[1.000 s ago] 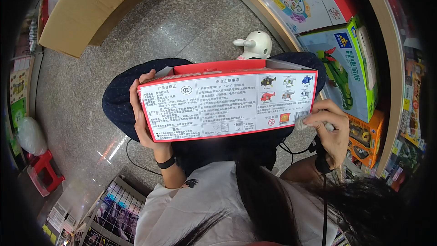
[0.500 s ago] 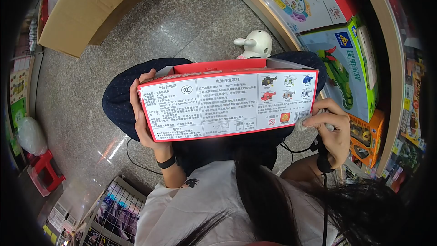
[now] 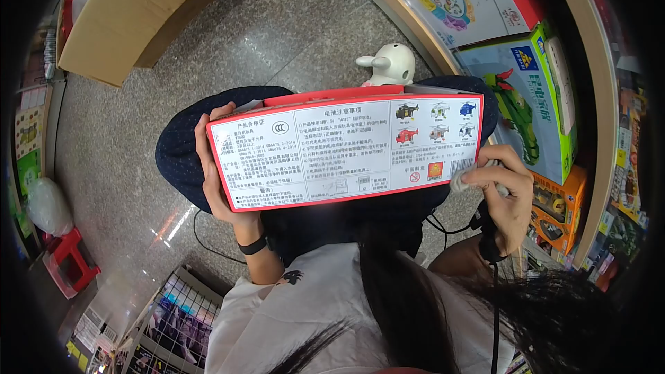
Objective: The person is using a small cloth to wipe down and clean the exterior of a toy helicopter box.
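Note:
A red-edged white toy box (image 3: 346, 156) is held across my lap. Its printed side, with Chinese text and small pictures of toy helicopters, faces up at me, and a little of the top edge shows as an open rim. My left hand (image 3: 223, 180) grips the box's left end, thumb on the near side and fingers round the far side. At the lower right corner, beside the barcode, my right hand (image 3: 506, 197) pinches a crumpled whitish cloth (image 3: 458, 181) against the box. Part of that cloth is hidden behind the fingers.
A white toy figure (image 3: 389, 64) sits on the floor beyond my knees. Boxed toys, including a green box (image 3: 530, 104) and an orange box (image 3: 560, 208), fill the right shelf. A cardboard box (image 3: 131, 17) stands at upper left, a red stool (image 3: 69, 263) at left.
The box has tilted slightly, so less of its top rim shows, and it has shifted a little up and left. My right hand with the cloth has barely moved.

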A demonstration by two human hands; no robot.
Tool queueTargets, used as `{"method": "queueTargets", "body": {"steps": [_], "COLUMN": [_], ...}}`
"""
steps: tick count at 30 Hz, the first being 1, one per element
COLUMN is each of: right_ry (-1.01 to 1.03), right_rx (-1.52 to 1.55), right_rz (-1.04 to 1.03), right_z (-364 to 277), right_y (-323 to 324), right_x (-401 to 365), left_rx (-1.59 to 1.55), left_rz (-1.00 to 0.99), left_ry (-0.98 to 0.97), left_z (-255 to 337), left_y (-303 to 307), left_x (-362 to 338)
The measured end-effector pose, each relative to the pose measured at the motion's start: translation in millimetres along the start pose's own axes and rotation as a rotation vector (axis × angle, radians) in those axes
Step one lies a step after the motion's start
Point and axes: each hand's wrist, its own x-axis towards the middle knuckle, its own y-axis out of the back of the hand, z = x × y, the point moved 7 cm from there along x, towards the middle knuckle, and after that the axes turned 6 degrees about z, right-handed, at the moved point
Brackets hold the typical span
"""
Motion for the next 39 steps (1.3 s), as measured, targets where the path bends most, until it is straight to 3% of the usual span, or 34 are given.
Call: {"method": "queueTargets", "body": {"steps": [2, 16, 27, 33, 34, 39], "right_ry": [0.101, 0.196, 0.439, 0.593, 0.614, 0.561], "right_rx": [-0.051, -0.15, -0.105, -0.197, -0.188, -0.044], "right_rz": [0.001, 0.023, -0.019, 0.09, 0.183, 0.158], "right_z": [-4.5, -40.4, -104.8, -131.0, -133.7, -129.0], "right_y": [-3.3, -37.9, -115.4, -163.5, -166.1, -162.2], "right_x": [-0.1, 5.9, 4.4, -13.2, -14.5, -8.6], "left_rx": [0.009, -0.016, -0.04, -0.066, -0.073, -0.107], "left_rz": [0.003, 0.038, 0.039, 0.078, 0.071, 0.049], "left_ry": [-0.001, 0.055, 0.068, 0.116, 0.135, 0.172], "left_z": [0.0, 2.2, 0.9, 1.9, 2.3, -0.7], "left_y": [0.6, -5.0, -4.4, -5.8, -7.2, -7.1], "left_x": [-0.1, 1.6, 1.6, 5.7, 6.9, 8.0]}}
